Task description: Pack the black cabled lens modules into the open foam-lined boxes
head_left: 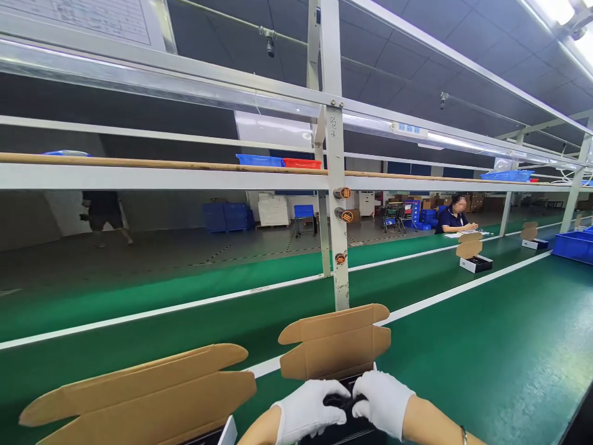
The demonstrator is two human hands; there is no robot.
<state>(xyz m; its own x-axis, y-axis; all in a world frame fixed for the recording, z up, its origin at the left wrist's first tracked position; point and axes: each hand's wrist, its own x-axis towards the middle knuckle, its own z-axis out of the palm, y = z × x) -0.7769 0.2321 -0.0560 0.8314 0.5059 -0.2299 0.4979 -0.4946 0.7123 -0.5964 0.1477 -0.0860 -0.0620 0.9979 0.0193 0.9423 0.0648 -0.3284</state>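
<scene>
Both my hands wear white gloves and sit at the bottom edge of the view. My left hand and my right hand press together on a black item inside an open cardboard box whose lid flap stands up behind them. The fingers of both hands are curled over the black item. A second open cardboard box lies to the left, its flap raised, untouched.
The green conveyor belt runs away to the right, carrying more open boxes. A white upright post of the frame stands just behind my box. A blue bin sits at far right. Another person sits across the line.
</scene>
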